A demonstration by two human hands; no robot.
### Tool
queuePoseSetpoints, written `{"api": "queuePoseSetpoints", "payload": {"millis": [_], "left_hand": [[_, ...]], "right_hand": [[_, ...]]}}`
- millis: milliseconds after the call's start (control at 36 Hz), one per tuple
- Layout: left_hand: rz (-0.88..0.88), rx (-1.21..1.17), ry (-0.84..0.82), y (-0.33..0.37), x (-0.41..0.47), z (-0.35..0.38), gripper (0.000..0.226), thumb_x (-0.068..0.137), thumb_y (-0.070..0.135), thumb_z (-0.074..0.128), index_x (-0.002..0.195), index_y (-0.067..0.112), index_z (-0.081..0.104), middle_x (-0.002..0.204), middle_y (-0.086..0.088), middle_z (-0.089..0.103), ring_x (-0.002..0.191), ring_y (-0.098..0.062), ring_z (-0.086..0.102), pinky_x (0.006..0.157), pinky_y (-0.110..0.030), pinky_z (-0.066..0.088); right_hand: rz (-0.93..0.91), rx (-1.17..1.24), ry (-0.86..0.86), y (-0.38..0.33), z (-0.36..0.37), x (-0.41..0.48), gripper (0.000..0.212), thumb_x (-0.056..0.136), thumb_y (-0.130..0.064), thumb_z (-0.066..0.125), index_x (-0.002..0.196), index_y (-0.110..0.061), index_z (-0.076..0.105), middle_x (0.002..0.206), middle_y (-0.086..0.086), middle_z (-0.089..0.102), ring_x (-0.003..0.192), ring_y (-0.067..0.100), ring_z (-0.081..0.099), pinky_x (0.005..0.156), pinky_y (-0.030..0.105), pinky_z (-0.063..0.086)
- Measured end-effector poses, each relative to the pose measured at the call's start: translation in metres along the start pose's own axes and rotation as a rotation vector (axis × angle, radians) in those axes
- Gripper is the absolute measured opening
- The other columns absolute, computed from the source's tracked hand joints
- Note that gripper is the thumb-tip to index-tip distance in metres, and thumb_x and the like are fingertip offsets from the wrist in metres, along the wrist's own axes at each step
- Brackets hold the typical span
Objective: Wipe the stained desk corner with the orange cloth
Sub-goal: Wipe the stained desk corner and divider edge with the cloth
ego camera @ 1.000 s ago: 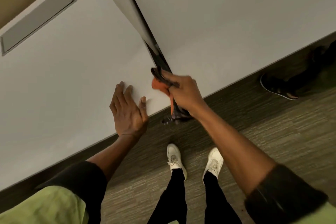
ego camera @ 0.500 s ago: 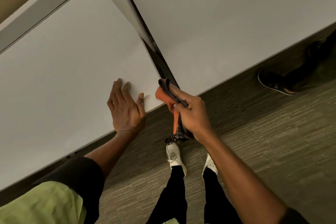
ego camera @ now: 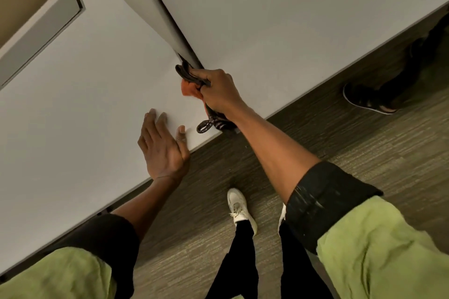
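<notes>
Nearest to me are my two green sleeves with their dark rolled cuffs, the left one low at the left and the right one low at the right. Between them I see my black trouser legs and my white shoes on the grey-brown carpet.

A little farther, my left hand lies flat on the white desk, the heel of the palm at the near edge, the fingers spread and straight, holding nothing. The thumb points toward the desk's near right corner.

Just beyond and to the right of it, my right hand is closed in a fist, pinching the orange cloth. The cloth is bunched; its orange part bulges out to the left of my knuckles and presses on the desk top close to that corner, next to the dark gap between this desk and the neighbouring white desk on the right. A dark, patterned edge of the cloth sticks out past my fingers toward the gap, and another dark end hangs below my wrist over the corner. I cannot make out any stain on the surface.

Far right, a dark shoe of another person rests on the carpet. Far left, a grey recessed panel sits in the desk top.
</notes>
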State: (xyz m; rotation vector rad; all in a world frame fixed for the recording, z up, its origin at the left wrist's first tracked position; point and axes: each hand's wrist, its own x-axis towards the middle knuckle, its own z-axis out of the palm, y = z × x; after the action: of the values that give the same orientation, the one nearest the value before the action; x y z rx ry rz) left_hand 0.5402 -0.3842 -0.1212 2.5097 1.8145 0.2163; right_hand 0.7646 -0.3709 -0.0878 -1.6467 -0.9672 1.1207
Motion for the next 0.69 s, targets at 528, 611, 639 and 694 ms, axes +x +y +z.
{"api": "queuePoseSetpoints", "payload": {"millis": [528, 611, 639, 694], "left_hand": [[-0.009, -0.024, -0.016, 0.006, -0.002, -0.007, 0.068, 0.112, 0.06, 0.018, 0.159, 0.014, 0.037, 0.176, -0.013, 0.028, 0.165, -0.032, 0.022, 0.133, -0.056, 0.023], [-0.005, -0.032, -0.01, 0.005, -0.002, -0.007, 0.074, 0.111, 0.065, 0.013, 0.158, 0.014, 0.037, 0.175, -0.013, 0.028, 0.165, -0.032, 0.023, 0.133, -0.056, 0.023], [-0.001, -0.034, -0.004, 0.004, -0.002, -0.007, 0.074, 0.11, 0.066, 0.013, 0.158, 0.014, 0.037, 0.175, -0.013, 0.029, 0.165, -0.032, 0.024, 0.133, -0.056, 0.023], [0.002, -0.028, -0.002, 0.004, -0.002, -0.005, 0.069, 0.112, 0.062, 0.018, 0.158, 0.014, 0.038, 0.174, -0.012, 0.029, 0.164, -0.033, 0.025, 0.132, -0.057, 0.024]], "right_hand": [[0.143, 0.206, 0.176, 0.048, 0.013, -0.149, 0.066, 0.093, 0.007, 0.058, 0.145, -0.034, 0.056, 0.147, -0.01, 0.06, 0.121, -0.003, 0.059, 0.09, -0.002, 0.044], [0.129, 0.21, 0.147, 0.051, 0.008, -0.161, 0.067, 0.091, 0.01, 0.057, 0.144, -0.032, 0.058, 0.145, -0.009, 0.061, 0.129, -0.001, 0.056, 0.102, 0.007, 0.045], [0.134, 0.233, 0.131, 0.052, 0.005, -0.165, 0.066, 0.091, 0.01, 0.056, 0.143, -0.031, 0.059, 0.144, -0.01, 0.062, 0.13, 0.0, 0.057, 0.105, 0.012, 0.047], [0.16, 0.312, 0.124, 0.055, -0.001, -0.169, 0.062, 0.091, 0.01, 0.056, 0.14, -0.029, 0.062, 0.14, -0.011, 0.066, 0.125, -0.001, 0.062, 0.106, 0.02, 0.052]]}}
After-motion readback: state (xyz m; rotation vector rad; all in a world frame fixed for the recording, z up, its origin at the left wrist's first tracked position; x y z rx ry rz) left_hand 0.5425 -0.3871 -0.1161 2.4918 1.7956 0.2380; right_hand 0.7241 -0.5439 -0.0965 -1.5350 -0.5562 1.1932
